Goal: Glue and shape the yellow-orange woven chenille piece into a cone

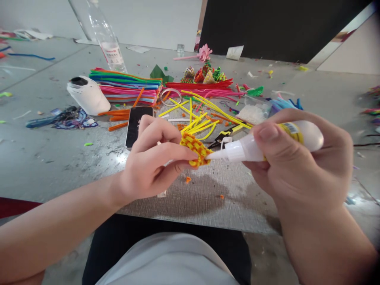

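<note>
Between the thumb and fingers of my left hand is a small woven piece of yellow and orange pipe cleaners. My right hand is wrapped round a white glue bottle with a yellow label, tilted on its side. Its narrow nozzle points left and meets the right edge of the woven piece. Behind the hands lie loose yellow pipe cleaners and a pair of black scissors, partly hidden by the bottle. A dark phone lies just beyond my left hand.
Bundled coloured pipe cleaners lie further back, beside a white container and a clear plastic bottle. A tape roll, a bag of white bits and a pink flower are also on the table. Orange scraps are scattered near the front edge.
</note>
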`<action>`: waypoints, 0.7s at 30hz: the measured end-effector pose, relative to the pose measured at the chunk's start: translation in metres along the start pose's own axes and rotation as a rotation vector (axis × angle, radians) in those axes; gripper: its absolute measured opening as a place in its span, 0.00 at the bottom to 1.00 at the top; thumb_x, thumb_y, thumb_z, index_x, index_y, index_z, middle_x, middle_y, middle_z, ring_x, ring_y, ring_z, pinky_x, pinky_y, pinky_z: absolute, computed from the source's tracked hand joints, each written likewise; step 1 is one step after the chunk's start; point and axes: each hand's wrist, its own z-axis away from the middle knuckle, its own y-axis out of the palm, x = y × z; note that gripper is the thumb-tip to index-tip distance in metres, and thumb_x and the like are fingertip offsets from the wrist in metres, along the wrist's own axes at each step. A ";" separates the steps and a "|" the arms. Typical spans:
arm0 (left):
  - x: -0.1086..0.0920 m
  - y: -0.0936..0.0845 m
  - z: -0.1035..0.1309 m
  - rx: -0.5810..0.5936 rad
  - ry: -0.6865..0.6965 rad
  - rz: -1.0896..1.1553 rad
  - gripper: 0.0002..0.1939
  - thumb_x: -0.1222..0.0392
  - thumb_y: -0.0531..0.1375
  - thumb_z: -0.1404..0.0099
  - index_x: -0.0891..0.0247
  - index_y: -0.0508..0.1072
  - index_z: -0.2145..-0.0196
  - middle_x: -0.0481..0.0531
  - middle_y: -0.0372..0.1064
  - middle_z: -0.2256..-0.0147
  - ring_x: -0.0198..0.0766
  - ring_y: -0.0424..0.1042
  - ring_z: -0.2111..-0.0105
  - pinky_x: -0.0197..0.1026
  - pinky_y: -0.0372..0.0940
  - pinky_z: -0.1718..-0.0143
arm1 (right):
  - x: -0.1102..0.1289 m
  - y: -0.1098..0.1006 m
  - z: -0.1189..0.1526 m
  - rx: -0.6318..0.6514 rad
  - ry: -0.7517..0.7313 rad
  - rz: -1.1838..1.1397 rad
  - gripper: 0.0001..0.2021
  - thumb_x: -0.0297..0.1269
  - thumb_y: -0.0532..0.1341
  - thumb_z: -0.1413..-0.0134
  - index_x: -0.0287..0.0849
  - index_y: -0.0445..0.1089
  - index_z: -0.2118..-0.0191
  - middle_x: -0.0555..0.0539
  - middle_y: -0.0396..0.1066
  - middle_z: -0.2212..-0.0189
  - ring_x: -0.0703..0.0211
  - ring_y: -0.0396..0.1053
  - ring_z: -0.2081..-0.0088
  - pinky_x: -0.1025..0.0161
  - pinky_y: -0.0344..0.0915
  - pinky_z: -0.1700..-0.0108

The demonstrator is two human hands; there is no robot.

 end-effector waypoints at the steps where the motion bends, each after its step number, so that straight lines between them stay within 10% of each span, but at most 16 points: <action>1: 0.000 0.000 0.000 -0.002 -0.001 -0.002 0.09 0.50 0.58 0.27 0.50 0.78 0.60 0.51 0.65 0.71 0.41 0.67 0.70 0.55 0.65 0.61 | 0.001 0.000 -0.001 -0.032 -0.040 0.051 0.15 0.42 0.74 0.46 0.46 0.71 0.77 0.54 0.55 0.84 0.67 0.50 0.82 0.61 0.42 0.82; 21: -0.002 -0.003 0.000 -0.059 0.001 0.090 0.03 0.59 0.60 0.28 0.52 0.74 0.59 0.51 0.66 0.67 0.40 0.66 0.69 0.51 0.64 0.63 | 0.000 -0.003 0.001 -0.027 -0.326 0.368 0.13 0.45 0.72 0.43 0.47 0.73 0.74 0.52 0.61 0.82 0.65 0.54 0.81 0.58 0.45 0.79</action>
